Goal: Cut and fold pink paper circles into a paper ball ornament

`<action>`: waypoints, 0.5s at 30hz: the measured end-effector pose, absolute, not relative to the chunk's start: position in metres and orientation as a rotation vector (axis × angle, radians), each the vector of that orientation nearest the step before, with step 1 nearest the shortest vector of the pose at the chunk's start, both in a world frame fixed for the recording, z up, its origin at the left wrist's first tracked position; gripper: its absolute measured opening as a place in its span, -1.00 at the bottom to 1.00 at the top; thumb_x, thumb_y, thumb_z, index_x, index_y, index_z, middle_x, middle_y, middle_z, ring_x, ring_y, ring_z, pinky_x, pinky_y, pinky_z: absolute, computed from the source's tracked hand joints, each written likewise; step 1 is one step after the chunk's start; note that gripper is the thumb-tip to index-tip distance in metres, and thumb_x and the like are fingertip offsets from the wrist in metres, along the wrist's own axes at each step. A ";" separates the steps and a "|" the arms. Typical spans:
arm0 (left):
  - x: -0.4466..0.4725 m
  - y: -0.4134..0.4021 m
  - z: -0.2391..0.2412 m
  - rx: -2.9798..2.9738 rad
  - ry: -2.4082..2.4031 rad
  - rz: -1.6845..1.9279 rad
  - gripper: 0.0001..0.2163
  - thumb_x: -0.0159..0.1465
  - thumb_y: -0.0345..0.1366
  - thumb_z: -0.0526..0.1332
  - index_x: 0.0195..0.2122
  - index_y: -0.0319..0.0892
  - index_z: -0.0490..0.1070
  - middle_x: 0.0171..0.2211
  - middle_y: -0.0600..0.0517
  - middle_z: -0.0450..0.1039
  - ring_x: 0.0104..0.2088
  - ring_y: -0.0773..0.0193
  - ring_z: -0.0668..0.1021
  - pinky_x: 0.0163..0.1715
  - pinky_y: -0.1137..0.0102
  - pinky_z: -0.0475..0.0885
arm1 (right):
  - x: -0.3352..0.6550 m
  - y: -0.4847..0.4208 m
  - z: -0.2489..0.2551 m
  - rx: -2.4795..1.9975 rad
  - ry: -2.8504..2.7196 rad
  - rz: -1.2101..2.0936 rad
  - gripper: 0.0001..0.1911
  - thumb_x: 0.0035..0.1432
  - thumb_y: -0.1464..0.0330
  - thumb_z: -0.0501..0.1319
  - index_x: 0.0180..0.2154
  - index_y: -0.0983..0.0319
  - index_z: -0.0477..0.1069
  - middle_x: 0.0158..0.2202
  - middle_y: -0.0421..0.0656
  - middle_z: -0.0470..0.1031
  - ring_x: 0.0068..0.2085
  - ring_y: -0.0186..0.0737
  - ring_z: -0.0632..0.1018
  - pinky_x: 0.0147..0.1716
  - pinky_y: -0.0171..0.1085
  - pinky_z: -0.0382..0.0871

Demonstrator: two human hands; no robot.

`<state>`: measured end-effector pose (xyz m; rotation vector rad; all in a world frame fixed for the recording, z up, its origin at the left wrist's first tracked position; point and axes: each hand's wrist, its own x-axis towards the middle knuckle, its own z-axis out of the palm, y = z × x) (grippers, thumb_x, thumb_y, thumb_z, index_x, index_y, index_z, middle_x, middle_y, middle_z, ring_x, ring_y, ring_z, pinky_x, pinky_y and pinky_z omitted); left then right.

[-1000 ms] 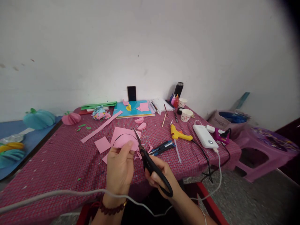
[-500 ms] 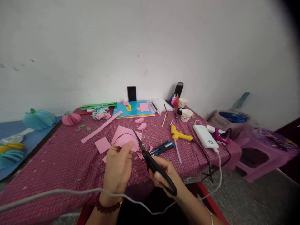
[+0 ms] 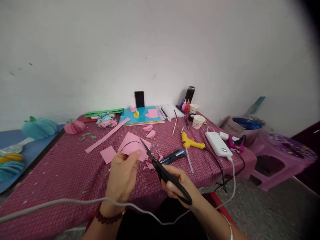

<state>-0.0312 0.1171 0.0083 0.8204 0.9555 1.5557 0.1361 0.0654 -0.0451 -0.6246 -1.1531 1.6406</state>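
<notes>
My left hand [image 3: 123,175] pinches a piece of pink paper [image 3: 133,148] that is partly cut along a curve. Black-handled scissors [image 3: 162,171] are in my right hand [image 3: 178,183], their blades lying at the right side of the paper. Whether the blades bite into the paper here, I cannot tell. Beyond the paper lie two folded pink half-circles [image 3: 150,134]. A pink square [image 3: 108,154] rests to the left, and pink scraps [image 3: 149,165] are near the scissor blades.
A blue stapler [image 3: 174,156], a yellow glue gun [image 3: 191,142] and a white power bank [image 3: 218,144] lie to the right. A white cable [image 3: 140,210] crosses in front of my wrists. Paper cups [image 3: 198,122] and a phone [image 3: 139,99] stand farther back. Paper pumpkins [image 3: 74,126] sit left.
My left hand and the paper have shifted slightly, and my right hand has moved a little to the right with the scissors. The whole view has drifted slightly.
</notes>
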 end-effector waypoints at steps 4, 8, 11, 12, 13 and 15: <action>-0.029 0.116 0.009 0.760 0.953 1.573 -0.81 -0.11 -0.50 0.36 -0.67 -0.20 0.35 -0.71 0.17 0.28 -0.59 0.39 0.40 -0.58 0.50 0.29 | 0.133 0.067 -0.049 -0.567 -1.177 1.652 -0.37 -0.05 0.02 0.37 -0.03 0.26 0.39 -0.49 -0.29 0.26 -0.57 -0.48 0.20 -0.64 -0.43 0.04; -0.023 0.114 0.012 0.654 0.891 1.597 -0.84 -0.15 -0.54 0.36 -0.62 -0.22 0.39 -0.63 0.14 0.39 -0.53 0.41 0.45 -0.51 0.54 0.35 | 0.129 0.067 -0.052 -0.537 -1.182 1.649 -0.34 -0.02 -0.01 0.34 0.00 0.26 0.34 -0.46 -0.27 0.27 -0.55 -0.45 0.22 -0.61 -0.41 0.07; -0.020 0.113 0.014 0.613 0.841 1.607 -0.82 -0.18 -0.56 0.36 -0.56 -0.22 0.43 -0.58 0.15 0.43 -0.47 0.41 0.49 -0.42 0.55 0.39 | 0.127 0.068 -0.052 -0.554 -1.188 1.631 -0.42 -0.01 -0.01 0.33 -0.11 0.27 0.38 -0.46 -0.26 0.27 -0.54 -0.45 0.23 -0.60 -0.42 0.08; -0.019 0.113 0.013 0.606 0.838 1.605 -0.81 -0.18 -0.56 0.36 -0.54 -0.22 0.44 -0.57 0.15 0.44 -0.46 0.41 0.50 -0.41 0.55 0.39 | 0.127 0.068 -0.052 -0.556 -1.187 1.628 -0.44 -0.01 -0.01 0.33 -0.13 0.27 0.38 -0.46 -0.26 0.26 -0.54 -0.45 0.23 -0.60 -0.42 0.09; -0.019 0.113 0.013 0.605 0.843 1.600 -0.81 -0.17 -0.56 0.36 -0.54 -0.22 0.44 -0.57 0.15 0.44 -0.45 0.41 0.50 -0.40 0.54 0.40 | 0.126 0.068 -0.052 -0.554 -1.183 1.628 -0.45 -0.01 -0.01 0.33 -0.13 0.27 0.38 -0.46 -0.26 0.26 -0.54 -0.45 0.22 -0.61 -0.42 0.08; -0.019 0.112 0.012 0.627 0.869 1.583 -0.83 -0.16 -0.54 0.36 -0.56 -0.22 0.44 -0.58 0.15 0.42 -0.44 0.39 0.50 -0.38 0.53 0.40 | 0.126 0.068 -0.052 -0.546 -1.175 1.633 -0.42 0.00 -0.01 0.32 -0.09 0.26 0.36 -0.49 -0.28 0.24 -0.56 -0.45 0.20 -0.62 -0.42 0.07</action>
